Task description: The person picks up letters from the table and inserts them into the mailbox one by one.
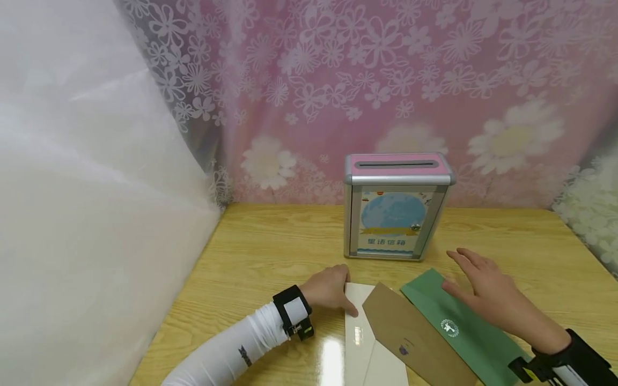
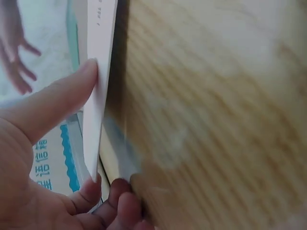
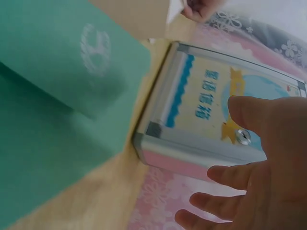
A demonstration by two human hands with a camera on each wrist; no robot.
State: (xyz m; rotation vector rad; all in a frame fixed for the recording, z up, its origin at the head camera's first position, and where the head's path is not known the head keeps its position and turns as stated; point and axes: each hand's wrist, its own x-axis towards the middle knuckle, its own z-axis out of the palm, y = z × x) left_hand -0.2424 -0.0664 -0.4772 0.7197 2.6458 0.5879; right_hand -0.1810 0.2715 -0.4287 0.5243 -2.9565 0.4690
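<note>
Three envelopes lie fanned and overlapping on the table. My left hand (image 1: pixel 328 288) is at the top left corner of the white envelope (image 1: pixel 358 354). In the left wrist view, the thumb lies on the face of that white envelope (image 2: pixel 100 91), and the fingertips curl at its lower edge, pinching it. A brown envelope (image 1: pixel 410 332) overlaps the white one. My right hand (image 1: pixel 492 295) hovers with spread fingers over the green envelope (image 1: pixel 463 327), holding nothing. In the right wrist view, a pale round emblem marks the green envelope (image 3: pixel 120 91).
Behind the envelopes stands a silver-framed letter box (image 1: pixel 396 214) with a pink slotted top, a picture panel and a small lock. A pink floral curtain (image 1: pixel 309 107) hangs at the back of the wooden table (image 1: pixel 270 241). White sheeting (image 1: pixel 96 187) drapes along the left.
</note>
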